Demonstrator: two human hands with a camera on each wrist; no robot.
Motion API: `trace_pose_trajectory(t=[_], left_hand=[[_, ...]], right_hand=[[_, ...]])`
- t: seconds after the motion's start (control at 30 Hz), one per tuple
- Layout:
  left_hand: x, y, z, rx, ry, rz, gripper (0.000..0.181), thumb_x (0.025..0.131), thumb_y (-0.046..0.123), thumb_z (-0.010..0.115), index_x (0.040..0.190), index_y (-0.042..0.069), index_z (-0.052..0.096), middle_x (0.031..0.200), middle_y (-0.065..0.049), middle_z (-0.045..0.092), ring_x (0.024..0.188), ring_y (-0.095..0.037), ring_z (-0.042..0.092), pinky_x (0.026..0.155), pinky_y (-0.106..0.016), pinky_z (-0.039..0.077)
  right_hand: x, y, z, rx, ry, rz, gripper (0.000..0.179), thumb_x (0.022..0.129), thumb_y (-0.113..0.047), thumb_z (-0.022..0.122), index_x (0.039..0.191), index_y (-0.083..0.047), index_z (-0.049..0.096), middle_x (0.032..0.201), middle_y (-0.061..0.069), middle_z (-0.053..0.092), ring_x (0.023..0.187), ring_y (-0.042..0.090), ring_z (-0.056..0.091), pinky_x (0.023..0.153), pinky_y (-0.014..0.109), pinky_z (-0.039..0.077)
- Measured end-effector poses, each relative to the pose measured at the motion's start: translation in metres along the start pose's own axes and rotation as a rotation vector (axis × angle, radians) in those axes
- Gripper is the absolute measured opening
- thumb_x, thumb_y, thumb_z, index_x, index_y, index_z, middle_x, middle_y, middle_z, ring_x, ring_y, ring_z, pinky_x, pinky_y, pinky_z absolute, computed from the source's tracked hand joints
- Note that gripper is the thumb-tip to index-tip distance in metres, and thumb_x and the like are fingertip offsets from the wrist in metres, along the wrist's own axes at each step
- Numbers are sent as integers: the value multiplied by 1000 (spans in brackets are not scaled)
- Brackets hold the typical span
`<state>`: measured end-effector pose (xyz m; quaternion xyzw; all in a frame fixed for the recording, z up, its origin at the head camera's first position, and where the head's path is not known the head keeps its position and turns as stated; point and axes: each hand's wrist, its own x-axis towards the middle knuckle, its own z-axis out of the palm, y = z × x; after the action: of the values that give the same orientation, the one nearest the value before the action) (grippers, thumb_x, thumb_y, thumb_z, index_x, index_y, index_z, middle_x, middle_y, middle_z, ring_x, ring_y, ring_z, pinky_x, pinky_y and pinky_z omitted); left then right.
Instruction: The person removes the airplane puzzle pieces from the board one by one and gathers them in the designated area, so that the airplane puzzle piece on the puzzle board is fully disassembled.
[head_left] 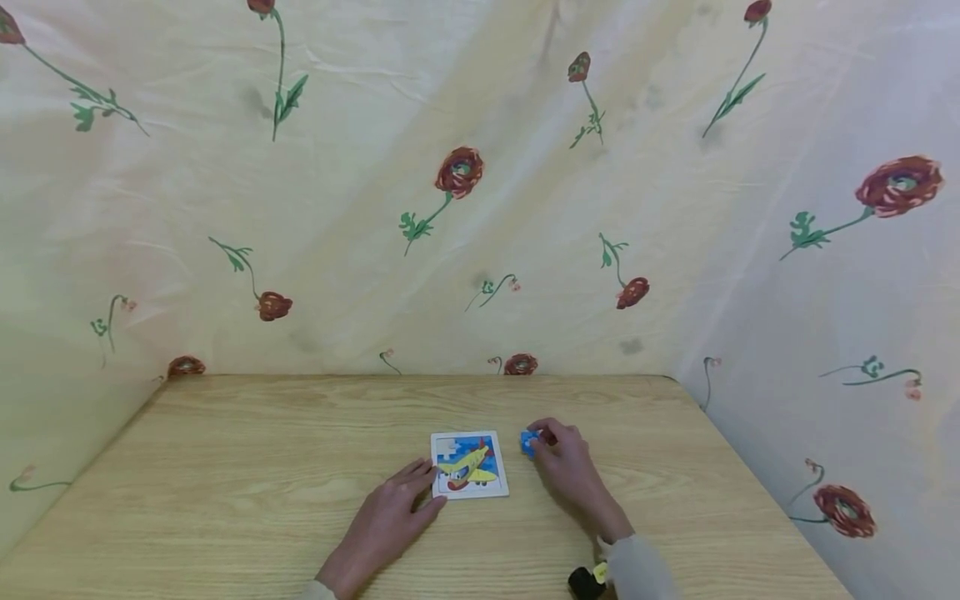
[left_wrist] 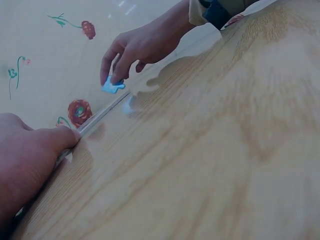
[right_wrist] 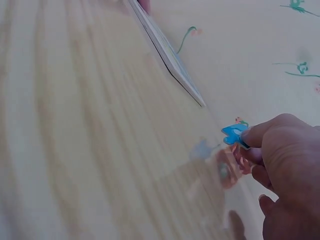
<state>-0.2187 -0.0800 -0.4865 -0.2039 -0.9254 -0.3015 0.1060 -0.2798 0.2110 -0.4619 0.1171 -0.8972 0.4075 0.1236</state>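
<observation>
A square jigsaw puzzle (head_left: pixel 470 477) with a white frame and a yellow airplane on blue lies flat on the table. Its upper left corner shows a pale gap where the backing is bare. My left hand (head_left: pixel 392 510) rests at the puzzle's left edge, fingers extended along the frame, thumb at the lower left corner. To the right of the puzzle, my right hand (head_left: pixel 567 467) pinches a blue puzzle piece (right_wrist: pixel 234 135) between thumb and fingers. In both wrist views the piece is held above the table, with its reflection below it.
The wooden table (head_left: pixel 247 467) spreads around the puzzle. Flower-printed cloth (head_left: pixel 360 167) hangs behind the table and along its sides. A black object with a yellow tag (head_left: pixel 587 582) is at the right sleeve, near the bottom of the head view.
</observation>
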Motion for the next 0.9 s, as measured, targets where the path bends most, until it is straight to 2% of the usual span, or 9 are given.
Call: trace_pose_trajectory(t=[0.07, 0.33, 0.57, 0.9], left_hand=[[0, 0, 0, 0, 4, 4, 47, 99, 31, 71, 132, -2, 68, 143, -19, 60, 135, -36, 55, 105, -55, 48], [-1, -1, 0, -17, 18, 11, 47, 100, 31, 71, 132, -3, 68, 142, -20, 60, 134, -36, 55, 105, -54, 48], [-1, 1, -3, -24, 22, 17, 46, 99, 29, 72, 131, -4, 68, 141, -21, 61, 133, -37, 56, 104, -55, 49], [-2, 0, -2, -28, 21, 22, 46, 100, 30, 72, 131, -4, 68, 142, -21, 60, 134, -37, 55, 103, -55, 50]], right_hand=[[-1, 3, -3, -10, 2, -26, 16, 100, 0, 65, 114, -5, 69, 95, 4, 60, 93, 23, 47, 76, 32, 42], [-3, 10, -11, -37, -2, -46, 15, 98, 1, 67, 112, -4, 70, 91, 3, 61, 92, 22, 48, 82, 38, 42], [-3, 14, -13, -96, 5, -76, 14, 97, 0, 69, 110, -3, 71, 86, -1, 58, 88, 22, 45, 80, 43, 33], [-1, 18, -10, -183, -37, -44, 8, 100, -2, 65, 106, -6, 68, 90, 0, 55, 94, 28, 45, 81, 50, 31]])
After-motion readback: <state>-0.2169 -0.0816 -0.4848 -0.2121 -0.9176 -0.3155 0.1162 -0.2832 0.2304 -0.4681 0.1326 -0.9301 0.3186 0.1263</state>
